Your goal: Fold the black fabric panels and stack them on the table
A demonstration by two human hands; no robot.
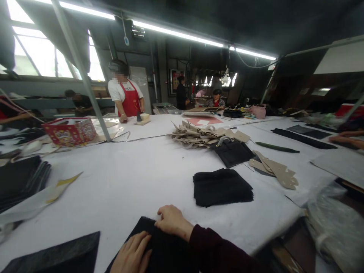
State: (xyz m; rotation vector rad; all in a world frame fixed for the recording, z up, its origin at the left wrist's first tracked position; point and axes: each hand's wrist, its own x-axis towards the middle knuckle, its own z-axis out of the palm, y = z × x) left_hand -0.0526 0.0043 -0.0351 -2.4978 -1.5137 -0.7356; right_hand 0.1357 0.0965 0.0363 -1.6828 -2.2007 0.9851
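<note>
A black sheet of material [165, 246] lies on the white table in front of me, at the bottom of the view. My left hand [133, 252] rests flat on its left part, fingers stretched out side by side. At the sheet's far edge, my right hand [173, 222] has its fingers bent and closed down on the material; the thumb side is partly hidden. Beyond the right hand sits a stack of black fabric pieces [223, 187]. Another black piece [57, 256] lies to the left of my left hand.
Beige cut pieces [196, 134] are heaped behind a small black handbag [233, 151]. More beige pieces [277, 168] and a dark green strip [277, 147] lie right. A red patterned box [69, 131] stands beside a pole [85, 76]. A person in a red apron [131, 98] works across the table.
</note>
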